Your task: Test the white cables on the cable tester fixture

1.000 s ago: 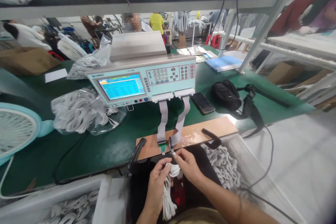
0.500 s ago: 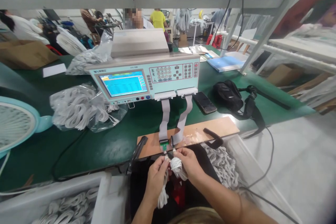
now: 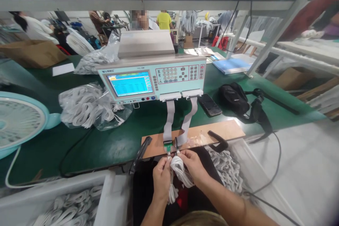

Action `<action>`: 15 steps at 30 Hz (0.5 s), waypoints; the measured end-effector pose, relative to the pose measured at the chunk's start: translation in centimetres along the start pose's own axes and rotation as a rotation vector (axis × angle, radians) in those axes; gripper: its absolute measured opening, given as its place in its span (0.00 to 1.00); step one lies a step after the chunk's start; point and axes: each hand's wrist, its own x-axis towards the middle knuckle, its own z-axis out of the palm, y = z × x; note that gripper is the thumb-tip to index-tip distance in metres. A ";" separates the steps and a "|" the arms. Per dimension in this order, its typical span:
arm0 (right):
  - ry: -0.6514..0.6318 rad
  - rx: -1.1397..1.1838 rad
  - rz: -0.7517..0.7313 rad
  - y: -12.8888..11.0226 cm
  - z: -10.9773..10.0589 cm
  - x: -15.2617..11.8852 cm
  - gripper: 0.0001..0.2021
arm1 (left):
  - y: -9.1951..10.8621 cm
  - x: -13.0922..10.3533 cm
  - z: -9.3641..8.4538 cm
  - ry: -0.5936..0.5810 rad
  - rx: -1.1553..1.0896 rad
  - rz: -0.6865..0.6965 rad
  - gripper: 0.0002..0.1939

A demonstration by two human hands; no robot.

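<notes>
My left hand (image 3: 162, 173) is closed on one connector end of a bundled white cable (image 3: 178, 166), just below a small green circuit board (image 3: 168, 147). Beside it, my right hand (image 3: 192, 164) pinches another cable end at the second adapter. The white coils hang between and below both hands. Two grey ribbon cables (image 3: 169, 120) run from the adapters, at the edge of a brown board (image 3: 219, 132), up to a tester (image 3: 180, 74) with a lit blue screen. My fingers partly hide the connectors.
A black phone (image 3: 209, 105) and a black bag (image 3: 233, 99) lie right of the tester. Bagged white cables (image 3: 82, 106) and a light-blue fan (image 3: 21, 123) are at the left. Bins of cables (image 3: 106, 187) flank my lap. Other people work behind the bench.
The whole view has shifted, with the bench and tester now slightly further right in it. Both hands stay at the adapters, and the white coil sits a little more openly between them.
</notes>
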 end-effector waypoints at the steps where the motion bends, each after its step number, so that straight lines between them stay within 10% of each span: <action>1: -0.003 -0.002 0.002 0.0 0.0 0.0 0.18 | 0.1 -0.2 0.2 0.014 -0.023 -0.011 0.13; 15: -0.081 -0.004 0.019 -0.2 -0.1 0.0 0.18 | -0.2 -0.4 0.8 0.083 -0.143 -0.009 0.16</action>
